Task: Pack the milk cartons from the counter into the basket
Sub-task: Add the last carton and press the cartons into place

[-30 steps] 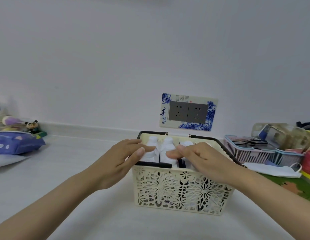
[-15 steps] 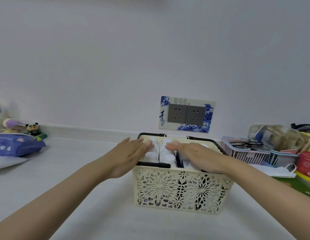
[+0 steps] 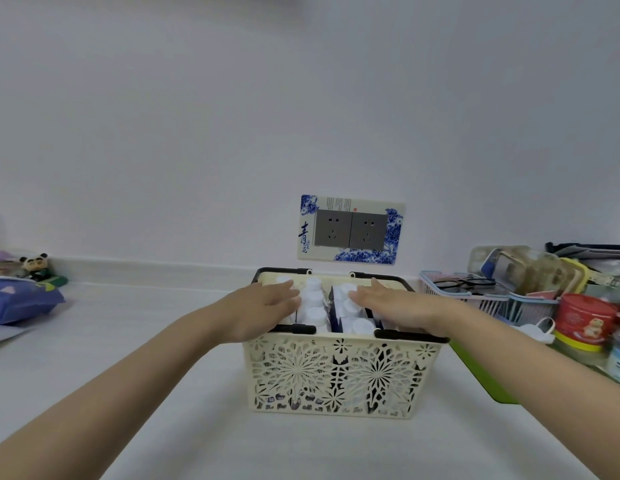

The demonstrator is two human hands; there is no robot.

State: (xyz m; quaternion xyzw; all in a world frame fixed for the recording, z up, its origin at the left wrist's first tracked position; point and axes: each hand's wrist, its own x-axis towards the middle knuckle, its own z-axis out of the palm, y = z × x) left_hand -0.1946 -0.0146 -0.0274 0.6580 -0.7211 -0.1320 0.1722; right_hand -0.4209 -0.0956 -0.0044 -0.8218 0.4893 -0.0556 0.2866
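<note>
Both palms flat and open, gripping nothing: the left hand (image 3: 263, 308) and right hand (image 3: 395, 306) press on the white caps of the milk cartons (image 3: 315, 306), which stand packed inside the cream lattice basket (image 3: 336, 375). Risk, I'd say: uneven pressure tips a carton or slides the light basket across the counter (image 3: 145, 341) under them.

white counter (image 3: 135, 341) bears a cream basket (image 3: 336, 379), blue pouch (image 3: 21, 301), green mat (image 3: 481, 379).
</note>
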